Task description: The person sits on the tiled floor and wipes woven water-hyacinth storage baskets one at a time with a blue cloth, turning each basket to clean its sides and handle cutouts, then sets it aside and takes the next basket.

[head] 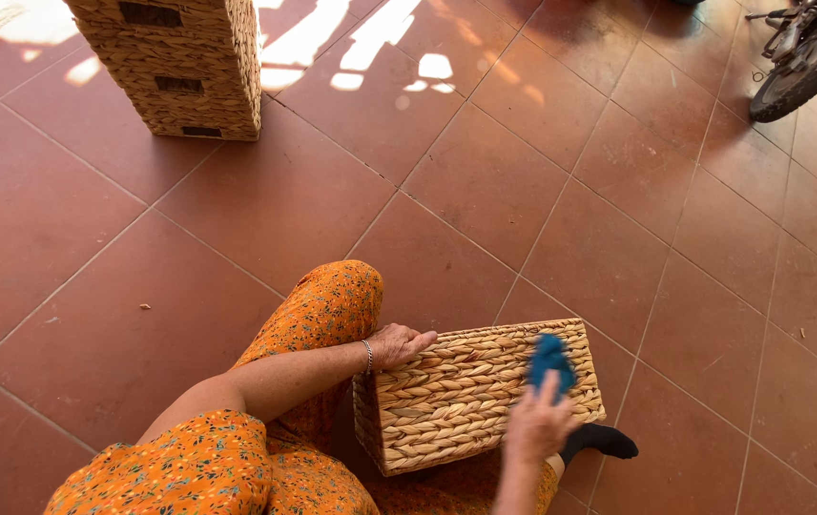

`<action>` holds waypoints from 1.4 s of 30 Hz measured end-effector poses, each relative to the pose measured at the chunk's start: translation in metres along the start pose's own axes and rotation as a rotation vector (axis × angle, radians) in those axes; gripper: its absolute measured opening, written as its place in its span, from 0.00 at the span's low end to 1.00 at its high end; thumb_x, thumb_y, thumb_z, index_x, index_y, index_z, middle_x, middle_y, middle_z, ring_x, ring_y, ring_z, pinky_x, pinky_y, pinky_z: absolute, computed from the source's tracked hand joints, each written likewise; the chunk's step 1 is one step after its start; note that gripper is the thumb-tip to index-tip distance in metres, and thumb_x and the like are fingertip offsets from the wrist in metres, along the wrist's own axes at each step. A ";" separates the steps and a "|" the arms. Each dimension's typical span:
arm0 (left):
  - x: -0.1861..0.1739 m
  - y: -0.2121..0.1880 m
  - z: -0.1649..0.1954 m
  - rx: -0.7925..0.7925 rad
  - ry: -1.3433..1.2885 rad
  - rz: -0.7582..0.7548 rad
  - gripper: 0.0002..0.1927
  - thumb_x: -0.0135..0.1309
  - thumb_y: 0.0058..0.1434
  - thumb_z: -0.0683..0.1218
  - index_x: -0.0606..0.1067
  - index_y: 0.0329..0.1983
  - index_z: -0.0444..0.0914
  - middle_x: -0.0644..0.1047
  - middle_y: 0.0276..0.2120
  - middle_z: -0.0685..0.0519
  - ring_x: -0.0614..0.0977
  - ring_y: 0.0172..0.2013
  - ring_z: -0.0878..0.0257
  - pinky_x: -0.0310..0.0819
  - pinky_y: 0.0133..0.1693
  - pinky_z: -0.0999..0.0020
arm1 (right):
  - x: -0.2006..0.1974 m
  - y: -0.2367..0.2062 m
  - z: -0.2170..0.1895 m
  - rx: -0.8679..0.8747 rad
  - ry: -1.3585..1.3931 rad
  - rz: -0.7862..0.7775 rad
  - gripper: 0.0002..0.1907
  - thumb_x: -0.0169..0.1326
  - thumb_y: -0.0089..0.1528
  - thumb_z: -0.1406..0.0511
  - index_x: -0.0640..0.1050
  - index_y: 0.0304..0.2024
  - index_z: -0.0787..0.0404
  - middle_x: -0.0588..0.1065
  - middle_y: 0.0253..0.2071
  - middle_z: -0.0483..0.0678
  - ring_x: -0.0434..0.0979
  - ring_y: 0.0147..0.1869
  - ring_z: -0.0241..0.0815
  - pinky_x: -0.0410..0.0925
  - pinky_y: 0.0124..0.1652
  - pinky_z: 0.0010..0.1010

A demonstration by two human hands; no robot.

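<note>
- Right hand [537, 424] nearest the lens, motion-blurred; fingers [548, 389] pinch a small blue cloth [551, 360] against the upturned face of the woven basket [475, 393]. Grip looks closed on the cloth, though blur hides the exact finger spread.
- Left hand [401, 345]: fingers curled over the basket's upper left corner, thumb side toward the camera, bracing it. Thin bracelet [368, 356] at the wrist.
- Basket position: lying on its side, resting against the person's lap and lower leg, 1 long face up, low and centre in view. Orange floral garment [322, 315] below and beside it; dark sock [604, 441] shows past the basket's right end.
- Step, as judged: wiping the basket's surface, cloth now near the right end of the top face.
- Next move, as judged: calls for a steady left-hand brace while the cloth runs along the weave; a turn of the basket would expose an unwiped face.
- Outward: red tiled floor [485, 181]; stack of 3 similar baskets [179, 67] well apart at upper left; motorbike wheel [799, 67] at upper right.
</note>
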State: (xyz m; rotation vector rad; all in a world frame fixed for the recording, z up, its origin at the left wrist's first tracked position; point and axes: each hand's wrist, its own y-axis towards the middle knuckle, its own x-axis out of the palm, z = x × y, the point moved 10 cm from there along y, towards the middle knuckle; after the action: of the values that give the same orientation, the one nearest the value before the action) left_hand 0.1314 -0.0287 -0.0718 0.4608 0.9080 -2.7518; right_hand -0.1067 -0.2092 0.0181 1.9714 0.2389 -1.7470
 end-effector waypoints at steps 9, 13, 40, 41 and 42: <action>-0.006 0.011 0.000 0.059 0.027 0.079 0.41 0.31 0.65 0.74 0.82 0.50 0.41 0.82 0.46 0.40 0.81 0.52 0.44 0.70 0.58 0.52 | -0.019 -0.168 -0.158 -0.594 0.190 0.028 0.34 0.61 0.57 0.59 0.68 0.66 0.44 0.74 0.50 0.58 0.75 0.45 0.52 0.77 0.40 0.40; -0.005 0.008 0.006 0.071 0.076 0.040 0.38 0.32 0.66 0.72 0.82 0.51 0.42 0.82 0.44 0.42 0.81 0.51 0.47 0.70 0.57 0.51 | 0.008 -0.079 -0.074 -0.395 0.011 0.030 0.34 0.60 0.61 0.60 0.67 0.70 0.47 0.73 0.53 0.58 0.75 0.50 0.54 0.76 0.45 0.42; 0.005 0.002 0.000 0.006 -0.019 -0.010 0.37 0.36 0.64 0.73 0.80 0.55 0.44 0.81 0.49 0.45 0.81 0.54 0.51 0.71 0.59 0.55 | 0.007 0.012 0.025 -0.091 0.006 0.074 0.30 0.60 0.64 0.58 0.71 0.69 0.44 0.73 0.55 0.58 0.73 0.54 0.59 0.75 0.41 0.45; 0.005 0.002 0.000 0.003 -0.033 -0.013 0.37 0.37 0.64 0.73 0.80 0.55 0.43 0.82 0.49 0.45 0.82 0.54 0.52 0.72 0.59 0.55 | 0.004 0.027 0.043 -0.008 0.012 0.114 0.29 0.60 0.66 0.58 0.71 0.70 0.44 0.72 0.54 0.58 0.73 0.55 0.60 0.74 0.41 0.46; 0.005 0.002 0.000 -0.003 -0.015 -0.008 0.37 0.37 0.64 0.73 0.80 0.55 0.43 0.81 0.49 0.45 0.81 0.55 0.51 0.71 0.59 0.54 | 0.005 0.037 0.052 0.042 0.012 0.096 0.29 0.60 0.66 0.58 0.71 0.69 0.44 0.72 0.53 0.58 0.73 0.53 0.60 0.74 0.39 0.46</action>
State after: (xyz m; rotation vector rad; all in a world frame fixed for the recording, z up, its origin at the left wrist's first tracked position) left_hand 0.1276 -0.0306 -0.0742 0.4359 0.9118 -2.7575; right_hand -0.1352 -0.2663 0.0187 1.9893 0.1106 -1.6928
